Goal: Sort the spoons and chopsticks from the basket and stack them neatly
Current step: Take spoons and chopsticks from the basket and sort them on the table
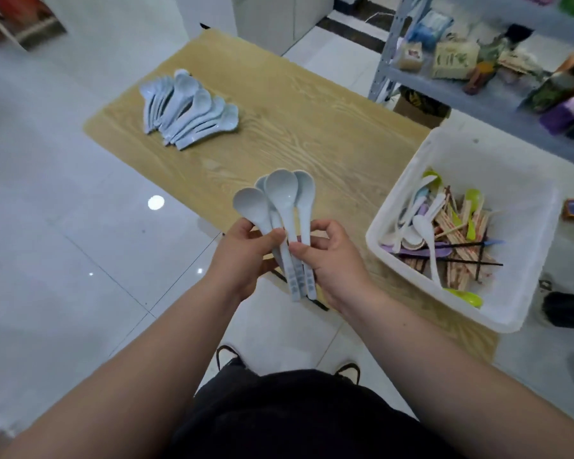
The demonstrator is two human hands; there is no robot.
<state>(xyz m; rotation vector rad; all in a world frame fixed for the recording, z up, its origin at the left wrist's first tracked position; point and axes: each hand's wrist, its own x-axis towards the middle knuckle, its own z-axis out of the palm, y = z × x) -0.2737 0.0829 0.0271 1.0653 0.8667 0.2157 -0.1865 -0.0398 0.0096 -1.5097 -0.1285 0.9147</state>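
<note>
Pale blue plastic soup spoons: handle middles hidden inside the grip, count unclear. Left hand and right hand both pinch the bunch, bowls fanned above.

cam: head | faces: forward and down | range: near, over table | views: 1

Looks like a stockroom or the back of a small shop. Told by a grey metal rack at 2 o'clock, crowded with boxes and packets of goods, a carton tucked beneath it. Told also by glossy white tiles from 7 to 11 o'clock, plain white cabinets at 12 o'clock, and a low wood-grain table at centre.
</note>
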